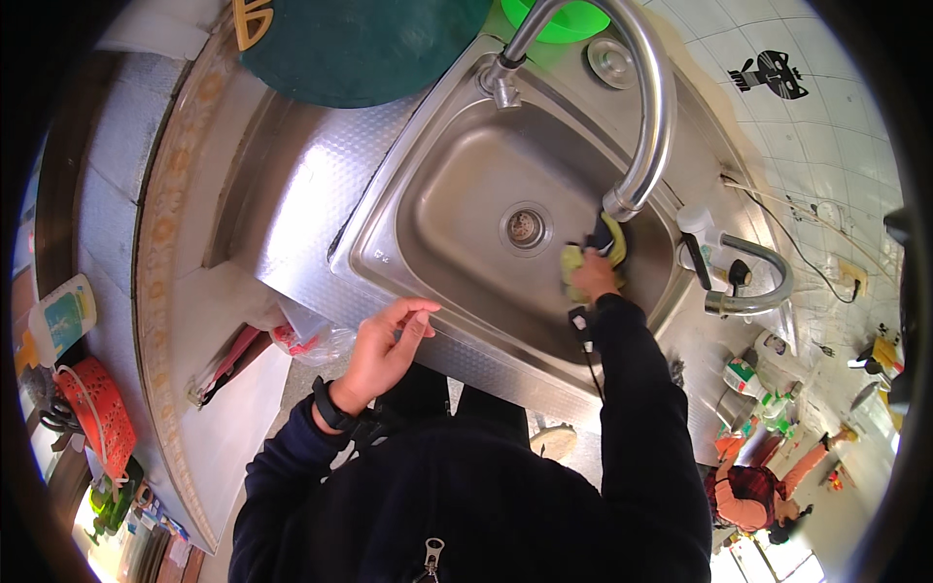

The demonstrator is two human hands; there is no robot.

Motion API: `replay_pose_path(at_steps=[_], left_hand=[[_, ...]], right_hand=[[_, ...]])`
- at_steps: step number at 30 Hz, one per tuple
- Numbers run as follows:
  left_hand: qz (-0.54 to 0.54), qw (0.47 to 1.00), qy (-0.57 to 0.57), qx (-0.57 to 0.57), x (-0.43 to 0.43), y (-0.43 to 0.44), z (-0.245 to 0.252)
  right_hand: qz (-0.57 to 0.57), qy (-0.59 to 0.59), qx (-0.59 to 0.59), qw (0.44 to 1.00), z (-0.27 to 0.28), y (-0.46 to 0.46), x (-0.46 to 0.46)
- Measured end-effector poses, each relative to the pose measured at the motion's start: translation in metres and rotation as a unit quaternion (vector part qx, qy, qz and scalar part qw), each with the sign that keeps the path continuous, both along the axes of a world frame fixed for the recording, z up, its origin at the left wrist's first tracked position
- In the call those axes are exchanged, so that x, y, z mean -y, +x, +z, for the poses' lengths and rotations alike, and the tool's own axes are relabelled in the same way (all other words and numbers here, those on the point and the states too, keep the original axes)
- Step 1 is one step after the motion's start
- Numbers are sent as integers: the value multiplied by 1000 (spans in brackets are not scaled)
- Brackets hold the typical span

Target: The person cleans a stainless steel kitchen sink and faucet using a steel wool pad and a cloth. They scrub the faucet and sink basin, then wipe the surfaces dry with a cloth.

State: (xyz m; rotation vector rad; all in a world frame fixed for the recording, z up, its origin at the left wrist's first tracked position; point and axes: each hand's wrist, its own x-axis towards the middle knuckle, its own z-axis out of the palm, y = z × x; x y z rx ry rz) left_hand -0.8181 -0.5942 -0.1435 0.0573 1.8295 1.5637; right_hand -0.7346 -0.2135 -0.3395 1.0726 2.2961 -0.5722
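Low in the stainless steel sink, my right hand grips a yellow-green and dark cloth, slightly blurred. The cloth lies against the basin, right of the drain and under the spout of the curved faucet. Part of it is hidden by my fingers. My left hand hovers by the sink's front rim, holding nothing, its fingers half bent and the thumb slightly apart. A small black device with a cable hangs at my right wrist.
A dark green round board or lid covers the counter at the upper left, near a bright green basin. A sink strainer lies behind the faucet. A second curved spout and bottles stand at right. Another person is at lower right.
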Motion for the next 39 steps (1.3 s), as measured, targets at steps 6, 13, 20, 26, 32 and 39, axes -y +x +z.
replay_pose_path(at_steps=[6, 13, 20, 26, 32, 39], left_hand=[[-17, 998, 18, 56, -6, -2, -4], [-41, 999, 11, 7, -19, -15, 2], [-54, 998, 19, 13, -14, -12, -2], [-36, 998, 30, 37, -10, -18, -6], [-20, 1000, 16, -8, -7, -29, 2], [-3, 1000, 21, 14, 6, -31, -1]], right_hand=[[-97, -460, -27, 882, 33, -43, 83], [373, 71, -185, 906, 128, -51, -35], [244, -31, 213, 945, 112, 52, -5], [-129, -443, 58, 885, 60, -22, 127], [-165, -525, -46, 834, 93, -75, 134], [-113, -49, -202, 972, 17, -69, -27]])
